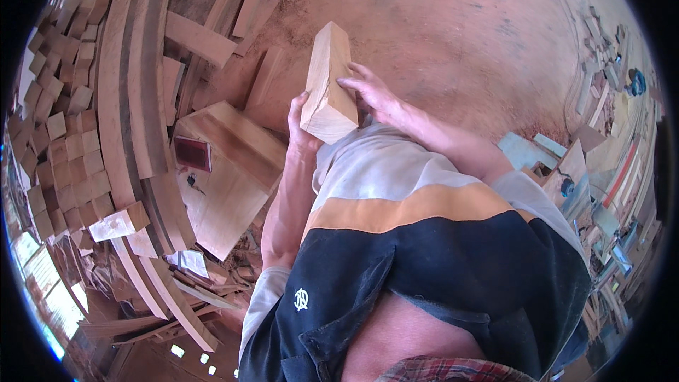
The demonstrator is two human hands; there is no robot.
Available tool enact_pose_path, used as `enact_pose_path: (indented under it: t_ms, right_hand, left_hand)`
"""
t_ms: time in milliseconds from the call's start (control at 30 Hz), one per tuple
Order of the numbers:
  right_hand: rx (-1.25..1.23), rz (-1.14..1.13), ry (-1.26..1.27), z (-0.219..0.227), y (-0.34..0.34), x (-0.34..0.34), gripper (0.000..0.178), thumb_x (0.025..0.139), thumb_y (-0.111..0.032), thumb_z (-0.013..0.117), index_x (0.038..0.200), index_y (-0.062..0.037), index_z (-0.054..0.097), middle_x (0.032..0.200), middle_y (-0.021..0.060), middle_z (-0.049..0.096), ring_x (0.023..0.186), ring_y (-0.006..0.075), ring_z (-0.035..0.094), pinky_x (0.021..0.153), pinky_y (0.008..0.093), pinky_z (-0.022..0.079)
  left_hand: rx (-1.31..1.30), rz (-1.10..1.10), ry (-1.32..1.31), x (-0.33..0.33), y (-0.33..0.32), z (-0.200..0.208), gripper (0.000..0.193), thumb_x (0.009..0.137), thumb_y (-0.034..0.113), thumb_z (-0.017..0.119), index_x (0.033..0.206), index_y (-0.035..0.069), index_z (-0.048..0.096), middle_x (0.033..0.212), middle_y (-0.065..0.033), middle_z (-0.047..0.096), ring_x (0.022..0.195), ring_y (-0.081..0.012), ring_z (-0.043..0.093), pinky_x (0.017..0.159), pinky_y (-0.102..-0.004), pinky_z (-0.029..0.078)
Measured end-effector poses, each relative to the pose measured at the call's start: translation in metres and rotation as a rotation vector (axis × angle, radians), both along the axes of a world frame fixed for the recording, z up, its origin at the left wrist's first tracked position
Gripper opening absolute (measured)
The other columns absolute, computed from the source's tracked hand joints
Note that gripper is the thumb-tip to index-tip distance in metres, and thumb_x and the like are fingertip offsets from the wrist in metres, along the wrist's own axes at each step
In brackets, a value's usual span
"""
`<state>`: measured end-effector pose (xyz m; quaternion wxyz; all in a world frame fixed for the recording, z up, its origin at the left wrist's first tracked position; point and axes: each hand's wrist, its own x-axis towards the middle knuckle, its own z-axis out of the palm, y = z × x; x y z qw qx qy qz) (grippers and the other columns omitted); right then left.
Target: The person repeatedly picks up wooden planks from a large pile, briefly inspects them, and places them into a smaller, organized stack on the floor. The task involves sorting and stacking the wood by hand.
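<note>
a pale wooden block point(324, 92) is being held right up in front of the torso, tilted, its near end just over the grey part of the shirt point(396, 163), and a dark crack can be seen running along its upper edge. it is clasped at the left by the left hand point(303, 127), thumb laid along the side, the other fingers mostly hidden behind the wood. at the right edge it is touched by the right hand point(375, 95), whose visible fingers are spread a little apart; how firmly they are closed cannot be told, since the rest is hidden by the block. over to the left, a wide slab point(219, 201) is seen lying flat, and on it a dark red rectangular case point(193, 153) is set; what is held inside cannot be made out. beyond that, long boards point(117, 99) are laid side by side, and past them short blocks point(71, 163) are piled in rows, their cut ends turned outward. a white sheet point(189, 263) is left crumpled near the offcuts. across on the right, a boxy frame point(574, 166) is shown with a shadowed opening, its contents too dark to be read, and the floor point(453, 35) is coated in reddish dust.
</note>
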<state>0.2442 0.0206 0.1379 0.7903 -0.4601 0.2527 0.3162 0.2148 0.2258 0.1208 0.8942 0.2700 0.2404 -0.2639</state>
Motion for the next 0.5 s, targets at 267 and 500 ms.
enact_pose_path:
  t_ms: [267, 500]
  right_hand:
    - [0.079, 0.092, -0.026, 0.005, 0.014, 0.004, 0.083, 0.093, -0.036, 0.077, 0.156, -0.0022, 0.035, 0.146, 0.0226, 0.051, 0.132, 0.0335, 0.056, 0.103, 0.0507, 0.052]
    - [0.263, 0.165, 0.279, -0.017, 0.008, 0.007, 0.073, 0.09, -0.053, 0.074, 0.14, -0.0019, 0.058, 0.131, 0.0187, 0.066, 0.119, 0.0306, 0.065, 0.102, 0.0443, 0.053]
  left_hand:
    - [0.03, 0.066, 0.055, -0.009, 0.008, 0.004, 0.061, 0.098, 0.041, 0.058, 0.141, -0.003, 0.054, 0.132, -0.0208, 0.066, 0.115, -0.0319, 0.068, 0.103, -0.0452, 0.055]
    - [0.072, -0.071, 0.149, -0.003, -0.016, 0.008, 0.055, 0.104, 0.043, 0.05, 0.139, 0.001, 0.055, 0.136, -0.0195, 0.064, 0.123, -0.0311, 0.064, 0.109, -0.0466, 0.05]
